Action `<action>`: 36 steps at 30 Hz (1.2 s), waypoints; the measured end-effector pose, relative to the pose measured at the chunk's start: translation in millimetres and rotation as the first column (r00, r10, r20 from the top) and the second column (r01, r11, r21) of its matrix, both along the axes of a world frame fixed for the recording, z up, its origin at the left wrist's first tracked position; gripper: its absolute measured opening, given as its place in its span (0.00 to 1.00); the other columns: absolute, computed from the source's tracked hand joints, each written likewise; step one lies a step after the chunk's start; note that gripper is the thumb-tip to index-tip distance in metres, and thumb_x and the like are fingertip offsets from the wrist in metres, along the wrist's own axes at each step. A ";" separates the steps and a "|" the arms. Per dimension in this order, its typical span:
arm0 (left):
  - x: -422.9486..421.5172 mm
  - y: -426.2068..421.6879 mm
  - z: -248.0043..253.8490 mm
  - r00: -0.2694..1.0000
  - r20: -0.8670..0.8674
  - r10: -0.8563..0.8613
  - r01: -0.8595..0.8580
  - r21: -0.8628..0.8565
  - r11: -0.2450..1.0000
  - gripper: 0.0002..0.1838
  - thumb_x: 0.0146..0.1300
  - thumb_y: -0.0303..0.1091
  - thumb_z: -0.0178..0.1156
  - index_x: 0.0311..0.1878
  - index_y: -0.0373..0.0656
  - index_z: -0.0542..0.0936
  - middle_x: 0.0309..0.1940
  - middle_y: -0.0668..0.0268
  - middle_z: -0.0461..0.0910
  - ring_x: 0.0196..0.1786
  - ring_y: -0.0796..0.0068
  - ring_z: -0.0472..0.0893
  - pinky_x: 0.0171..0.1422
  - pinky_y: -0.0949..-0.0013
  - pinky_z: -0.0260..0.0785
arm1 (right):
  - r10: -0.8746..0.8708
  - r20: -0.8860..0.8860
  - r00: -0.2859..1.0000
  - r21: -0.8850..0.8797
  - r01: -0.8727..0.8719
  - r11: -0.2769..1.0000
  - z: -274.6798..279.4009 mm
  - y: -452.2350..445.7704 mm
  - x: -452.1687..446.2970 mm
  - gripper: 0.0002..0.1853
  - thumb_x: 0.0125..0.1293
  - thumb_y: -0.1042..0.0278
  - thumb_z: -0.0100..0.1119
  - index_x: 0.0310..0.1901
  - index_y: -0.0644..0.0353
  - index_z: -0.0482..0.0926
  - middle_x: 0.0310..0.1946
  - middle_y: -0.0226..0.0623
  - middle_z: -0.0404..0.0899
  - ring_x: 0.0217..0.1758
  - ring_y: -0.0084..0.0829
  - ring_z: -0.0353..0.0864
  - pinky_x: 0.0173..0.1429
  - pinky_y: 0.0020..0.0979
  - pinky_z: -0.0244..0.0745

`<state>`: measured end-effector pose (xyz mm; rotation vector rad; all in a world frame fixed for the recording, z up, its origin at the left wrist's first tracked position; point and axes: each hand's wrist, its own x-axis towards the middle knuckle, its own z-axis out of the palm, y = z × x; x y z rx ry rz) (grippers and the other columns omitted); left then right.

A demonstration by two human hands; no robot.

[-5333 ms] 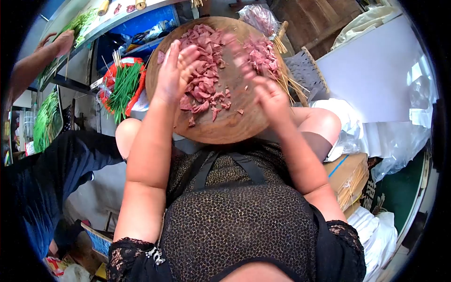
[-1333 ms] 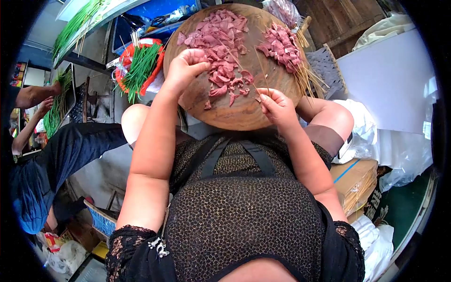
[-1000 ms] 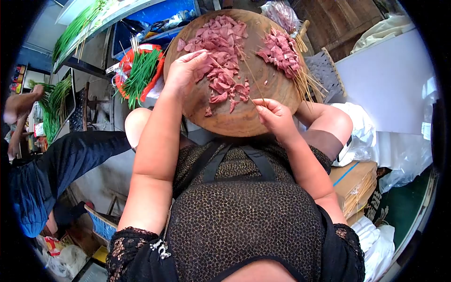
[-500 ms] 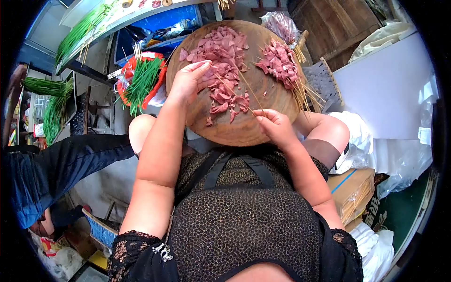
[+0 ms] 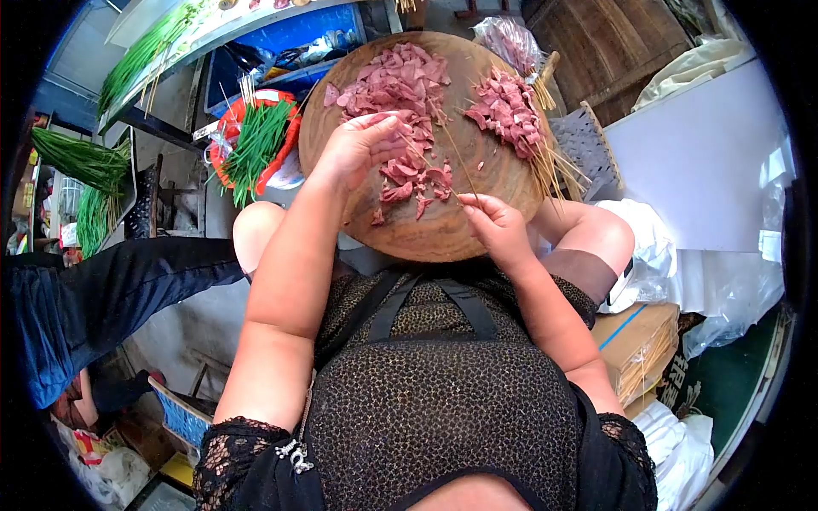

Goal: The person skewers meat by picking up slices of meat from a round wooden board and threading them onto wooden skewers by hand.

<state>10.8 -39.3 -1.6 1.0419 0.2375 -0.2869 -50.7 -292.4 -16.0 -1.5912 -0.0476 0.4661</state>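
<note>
Starting well left of the round wooden board (image 5: 417, 240), there's another person's dark-trousered leg (image 5: 128, 289) stretching in, with long green stalks (image 5: 81, 162) heaped behind it. Closer in, just beside the board's left edge, a red bag (image 5: 292, 140) holds cut greens (image 5: 264, 136), bunched together and kept off the wood. Now onto the board: loose slices of meat (image 5: 400, 81) spread down its left half, likely heaped there to suit the hand on that side. And here's that left hand (image 5: 362, 149), over the board's left half at the side of the pile, fingers curled and thumb drawn up close to the forefinger; whether a slice sits between them, I can't tell from this angle. Across the board's middle run two thin sticks (image 5: 460, 160), splayed apart, and at the board's near edge the right hand (image 5: 501, 230) has them by their lower ends, thumb and forefinger pinched closed, which leaves most of their length bare and reachable. On the board's right side lies the skewered meat (image 5: 507, 115), gathered in one stack and apart from the loose slices, its bare stick ends (image 5: 558, 175) poking out past the right rim, presumably for an easy grip
</note>
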 end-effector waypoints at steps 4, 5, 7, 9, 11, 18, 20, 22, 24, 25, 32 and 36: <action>-1.4 -3.0 -0.5 0.999 -0.003 -0.035 0.035 0.045 0.998 0.14 0.65 0.35 0.52 0.50 0.37 0.73 0.43 0.59 0.79 0.44 0.70 0.79 0.51 0.65 0.73 | 0.020 -0.018 1.000 0.010 -0.020 1.000 -0.6 -0.7 3.9 0.13 0.64 0.70 0.54 0.49 0.62 0.76 0.26 0.21 0.73 0.25 0.13 0.67 0.31 0.17 0.66; -0.3 -3.2 -3.2 0.999 0.036 0.000 0.003 -0.065 0.998 0.15 0.66 0.35 0.50 0.51 0.37 0.72 0.45 0.58 0.78 0.45 0.69 0.79 0.52 0.64 0.73 | 0.012 -0.017 1.000 0.001 -0.012 1.000 1.0 -0.5 4.7 0.13 0.64 0.70 0.54 0.49 0.62 0.76 0.26 0.21 0.73 0.25 0.13 0.67 0.31 0.17 0.66; 1.1 -2.9 -3.5 0.997 0.071 0.041 -0.028 -0.176 0.984 0.16 0.67 0.36 0.48 0.51 0.36 0.72 0.47 0.57 0.77 0.47 0.68 0.79 0.53 0.64 0.72 | 0.020 -0.022 1.000 0.002 -0.020 1.000 5.4 -0.4 5.5 0.13 0.64 0.70 0.54 0.49 0.62 0.76 0.26 0.21 0.73 0.25 0.13 0.67 0.31 0.17 0.66; 0.8 -1.1 -2.8 0.996 0.081 0.027 -0.014 -0.160 0.987 0.17 0.68 0.37 0.45 0.53 0.35 0.71 0.48 0.56 0.77 0.49 0.67 0.78 0.54 0.63 0.72 | 0.029 -0.029 0.999 0.003 -0.029 1.000 7.6 -1.2 5.7 0.13 0.64 0.70 0.54 0.49 0.62 0.76 0.27 0.21 0.73 0.25 0.13 0.67 0.31 0.17 0.66; 0.6 1.5 -3.6 0.997 0.077 0.004 0.006 -0.131 0.991 0.17 0.68 0.37 0.45 0.54 0.35 0.71 0.47 0.57 0.77 0.48 0.67 0.79 0.54 0.63 0.72 | 0.056 -0.065 0.996 0.010 -0.056 0.998 8.8 -4.4 7.8 0.12 0.64 0.69 0.54 0.48 0.61 0.77 0.26 0.20 0.72 0.25 0.13 0.67 0.30 0.16 0.65; 1.3 1.2 -4.4 0.993 0.065 -0.100 0.103 -0.054 0.993 0.18 0.68 0.39 0.46 0.55 0.37 0.71 0.44 0.58 0.79 0.46 0.68 0.79 0.54 0.64 0.72 | 0.079 -0.090 0.993 -0.008 -0.080 0.997 12.7 -14.4 12.4 0.12 0.63 0.70 0.55 0.48 0.60 0.77 0.23 0.18 0.70 0.23 0.11 0.65 0.28 0.15 0.61; 1.1 -1.0 -3.4 0.993 0.059 -0.099 0.103 -0.052 0.993 0.18 0.68 0.39 0.46 0.54 0.37 0.71 0.44 0.57 0.79 0.46 0.68 0.79 0.54 0.64 0.72 | 0.068 -0.082 0.994 -0.003 -0.068 0.998 11.3 -12.0 10.5 0.12 0.63 0.70 0.55 0.48 0.60 0.77 0.24 0.18 0.70 0.23 0.11 0.65 0.28 0.15 0.61; 0.8 -2.6 -1.4 0.994 0.054 -0.098 0.101 -0.049 0.994 0.18 0.68 0.39 0.47 0.54 0.37 0.71 0.44 0.57 0.79 0.47 0.68 0.79 0.54 0.64 0.72 | 0.057 -0.072 0.996 0.003 -0.057 0.998 9.4 -9.7 9.5 0.12 0.63 0.70 0.55 0.48 0.60 0.77 0.24 0.18 0.70 0.23 0.11 0.65 0.28 0.15 0.61; 0.2 -3.5 -0.6 0.993 0.045 -0.109 0.113 -0.100 0.989 0.18 0.67 0.39 0.47 0.54 0.38 0.71 0.45 0.57 0.79 0.47 0.67 0.79 0.54 0.64 0.72 | 0.066 -0.065 0.996 0.028 -0.065 0.998 7.8 -8.0 9.4 0.13 0.63 0.69 0.55 0.48 0.60 0.77 0.24 0.18 0.71 0.23 0.11 0.65 0.27 0.15 0.61; 0.1 -3.9 -1.0 0.993 0.044 -0.109 0.113 -0.100 0.989 0.18 0.67 0.39 0.47 0.54 0.38 0.71 0.45 0.57 0.79 0.47 0.67 0.79 0.54 0.64 0.72 | 0.066 -0.066 0.996 0.028 -0.064 0.998 7.6 -6.8 9.3 0.13 0.63 0.69 0.55 0.48 0.60 0.77 0.24 0.18 0.71 0.23 0.11 0.65 0.27 0.15 0.61; 0.0 -8.2 -2.5 0.986 0.041 -0.159 0.163 -0.148 0.975 0.15 0.66 0.38 0.51 0.49 0.38 0.73 0.43 0.59 0.79 0.46 0.69 0.79 0.51 0.66 0.73 | 0.054 -0.113 0.992 0.070 -0.046 0.997 -1.4 1.5 14.4 0.13 0.63 0.67 0.55 0.49 0.59 0.77 0.24 0.20 0.71 0.23 0.11 0.65 0.26 0.15 0.60; -1.7 -14.5 -5.8 0.983 0.028 -0.183 0.185 -0.103 0.977 0.17 0.66 0.39 0.52 0.51 0.37 0.72 0.43 0.61 0.79 0.44 0.69 0.79 0.51 0.67 0.73 | 0.032 -0.126 0.991 0.172 -0.010 0.985 0.6 11.9 22.1 0.14 0.64 0.68 0.54 0.50 0.60 0.75 0.22 0.21 0.70 0.21 0.12 0.65 0.25 0.14 0.59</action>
